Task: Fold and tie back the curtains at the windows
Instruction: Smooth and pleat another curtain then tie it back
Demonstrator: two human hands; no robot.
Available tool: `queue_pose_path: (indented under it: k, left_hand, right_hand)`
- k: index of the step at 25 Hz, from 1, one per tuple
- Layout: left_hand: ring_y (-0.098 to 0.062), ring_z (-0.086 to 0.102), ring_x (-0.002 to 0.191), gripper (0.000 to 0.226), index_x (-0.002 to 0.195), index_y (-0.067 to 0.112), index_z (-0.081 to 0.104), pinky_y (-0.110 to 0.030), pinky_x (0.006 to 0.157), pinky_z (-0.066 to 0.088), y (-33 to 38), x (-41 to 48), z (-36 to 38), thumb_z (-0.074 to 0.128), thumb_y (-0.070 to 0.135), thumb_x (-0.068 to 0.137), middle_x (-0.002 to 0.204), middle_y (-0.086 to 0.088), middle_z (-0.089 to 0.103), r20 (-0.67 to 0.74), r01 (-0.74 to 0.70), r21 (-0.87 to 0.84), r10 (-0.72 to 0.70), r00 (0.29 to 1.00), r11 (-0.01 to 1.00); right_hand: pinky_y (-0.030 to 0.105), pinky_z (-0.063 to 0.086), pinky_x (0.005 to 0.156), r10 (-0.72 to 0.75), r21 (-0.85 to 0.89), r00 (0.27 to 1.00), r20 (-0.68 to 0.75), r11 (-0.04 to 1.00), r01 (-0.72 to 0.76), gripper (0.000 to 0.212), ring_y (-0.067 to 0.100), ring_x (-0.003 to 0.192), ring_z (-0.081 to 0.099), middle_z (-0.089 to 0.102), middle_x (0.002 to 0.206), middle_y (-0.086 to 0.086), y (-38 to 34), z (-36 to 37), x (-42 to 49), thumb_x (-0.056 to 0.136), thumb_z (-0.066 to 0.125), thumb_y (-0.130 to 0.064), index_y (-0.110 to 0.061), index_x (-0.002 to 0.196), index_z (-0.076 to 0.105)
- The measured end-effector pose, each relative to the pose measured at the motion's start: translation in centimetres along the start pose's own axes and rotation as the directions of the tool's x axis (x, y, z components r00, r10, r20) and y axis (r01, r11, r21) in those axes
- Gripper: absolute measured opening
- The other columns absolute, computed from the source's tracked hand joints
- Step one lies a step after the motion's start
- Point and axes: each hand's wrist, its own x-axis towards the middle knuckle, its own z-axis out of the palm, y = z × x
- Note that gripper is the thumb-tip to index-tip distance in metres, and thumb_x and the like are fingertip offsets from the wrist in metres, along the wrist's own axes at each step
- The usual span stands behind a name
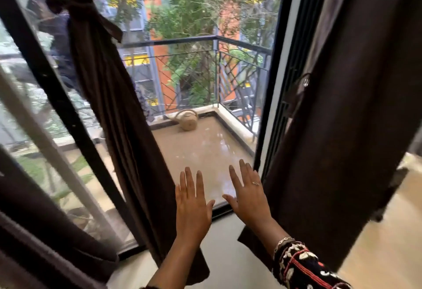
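Item 1, right curtain (338, 117): hung loose and untied, long axis roughly 12 to 6. I logged it at 3 o'clock of my right hand (249, 195), inner edge just beside the little finger.
Item 2, left curtain (109, 97): gathered, with its tie (80, 7) knotted at 11 o'clock.
Item 3, hands: both flat, fingers spread, holding nothing. The left hand (193, 206) lay farther off, so I judged the right nearer for the next gather.

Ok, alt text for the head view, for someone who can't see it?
The left hand and right hand reach forward, fingers straight, holding nothing, between two dark curtains at a window. The left curtain is tied with a band; a watering can stands on the balcony.
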Motion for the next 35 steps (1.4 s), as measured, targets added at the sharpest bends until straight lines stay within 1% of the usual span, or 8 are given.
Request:
queue_pose_path:
  k: [5,13,16,19,22,26,31,35]
  left_hand:
    - [-0.028,-0.011,0.144,0.106,0.146,0.009,0.012,-0.041,0.112,0.004,7.3,0.7,0.9,0.076,0.038,0.069,0.154,-0.018,0.001,0.018,-0.166,-0.127,0.170,0.985,0.978]
    - [-0.027,0.000,0.143,0.104,0.142,0.010,0.024,-0.041,0.117,0.014,17.5,5.4,2.5,0.082,0.037,0.061,0.148,-0.020,0.029,-0.097,-0.327,-0.216,0.313,0.945,0.920]
    - [-0.032,0.017,0.137,0.101,0.138,0.009,0.032,-0.036,0.110,0.005,21.2,8.5,3.0,0.084,0.036,0.056,0.145,-0.020,0.035,-0.102,-0.337,-0.202,0.323,0.941,0.919]
    - [-0.025,-0.005,0.144,0.102,0.138,0.010,0.032,-0.034,0.110,0.002,24.9,12.3,3.6,0.084,0.038,0.056,0.146,-0.018,0.032,-0.148,-0.319,-0.203,0.293,0.945,0.926]
    - [-0.024,-0.004,0.144,0.101,0.139,0.010,0.031,-0.034,0.111,0.003,28.4,16.2,3.4,0.083,0.038,0.057,0.147,-0.015,0.026,-0.212,-0.328,-0.176,0.290,0.933,0.928]
    - [-0.022,-0.008,0.144,0.099,0.141,0.011,0.029,-0.034,0.111,0.003,32.1,20.9,2.3,0.081,0.038,0.061,0.148,-0.014,0.023,-0.312,-0.304,-0.144,0.249,0.917,0.942]
    - [-0.028,0.015,0.139,0.093,0.139,0.011,0.033,-0.037,0.112,0.007,34.8,24.7,1.0,0.080,0.036,0.063,0.146,-0.018,0.034,-0.356,-0.297,-0.061,0.257,0.899,0.953]
    - [-0.034,0.027,0.136,0.070,0.137,0.010,0.036,-0.046,0.108,0.032,35.9,29.0,-1.1,0.066,0.025,0.076,0.144,-0.021,0.037,-0.422,-0.287,0.019,0.268,0.866,0.958]
  right_hand:
    - [0.046,0.033,0.102,0.168,-0.100,0.985,-0.037,0.980,-0.171,0.088,0.038,0.126,0.047,0.044,0.140,0.022,6.7,-3.4,-4.3,0.065,0.077,-0.047,-0.014,0.137,0.039]
    - [0.045,0.041,0.099,0.306,-0.176,0.946,-0.108,0.931,-0.321,0.080,0.034,0.125,0.049,0.047,0.139,0.019,16.9,-7.4,-4.2,0.069,0.072,-0.053,-0.015,0.135,0.047]
    - [0.044,0.039,0.100,0.312,-0.177,0.940,-0.138,0.926,-0.333,0.064,0.033,0.125,0.049,0.047,0.139,0.018,21.1,-7.9,-2.5,0.089,0.037,-0.059,-0.016,0.136,0.042]
    - [0.042,0.037,0.101,0.305,-0.156,0.940,-0.152,0.932,-0.328,0.071,0.033,0.126,0.048,0.046,0.140,0.017,25.4,-8.6,-0.1,0.092,0.002,-0.058,-0.018,0.137,0.039]
    - [0.041,0.034,0.102,0.246,-0.157,0.949,-0.200,0.948,-0.279,0.070,0.032,0.127,0.048,0.046,0.141,0.015,29.2,-9.5,3.0,0.092,0.004,-0.059,-0.019,0.137,0.040]
    - [0.042,0.034,0.100,0.131,-0.142,0.944,-0.304,0.973,-0.181,0.066,0.031,0.124,0.051,0.051,0.137,0.014,33.2,-11.6,7.3,0.082,0.049,-0.059,-0.019,0.133,0.043]
    - [0.041,0.032,0.104,0.053,-0.142,0.930,-0.363,0.983,-0.112,0.068,0.031,0.128,0.046,0.045,0.140,0.016,36.4,-14.5,11.8,0.093,0.003,-0.058,-0.018,0.137,0.036]
    - [0.043,0.036,0.103,0.006,-0.134,0.896,-0.443,0.988,-0.073,0.063,0.033,0.128,0.046,0.044,0.140,0.019,37.3,-17.1,15.3,0.091,0.022,-0.055,-0.016,0.138,0.037]
